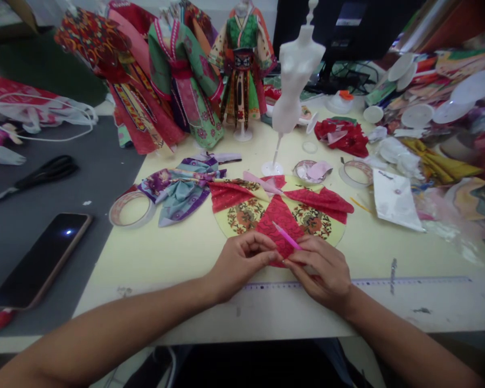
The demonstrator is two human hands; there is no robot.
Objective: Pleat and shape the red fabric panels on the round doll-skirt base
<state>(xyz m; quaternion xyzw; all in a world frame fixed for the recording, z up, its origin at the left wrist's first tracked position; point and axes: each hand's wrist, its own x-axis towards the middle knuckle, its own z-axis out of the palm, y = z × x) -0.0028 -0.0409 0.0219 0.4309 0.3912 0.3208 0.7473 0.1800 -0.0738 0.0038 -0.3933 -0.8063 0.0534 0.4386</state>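
Note:
A small doll-size robe (250, 215), red and yellow with dark floral patches, lies spread out in front of me. My left hand (242, 264) is closed at its lower edge, thumb and finger pinched together; what they hold is too small to make out. Between the fingers of my right hand (321, 272) sits a slim pink pen-like tool (288, 236), its pale tip pointing up and left over the red panel. The right thumb and fingertip also meet near the left fingertips, at the robe's bottom edge.
A white doll mannequin (299, 81) and several dressed ones stand behind. Purple-blue cloth (186, 188) and a tape roll (132, 209) lie left, beyond them scissors (36, 175) and a phone (42, 258). A long ruler (412, 281) runs along the front; fabric scraps pile up right.

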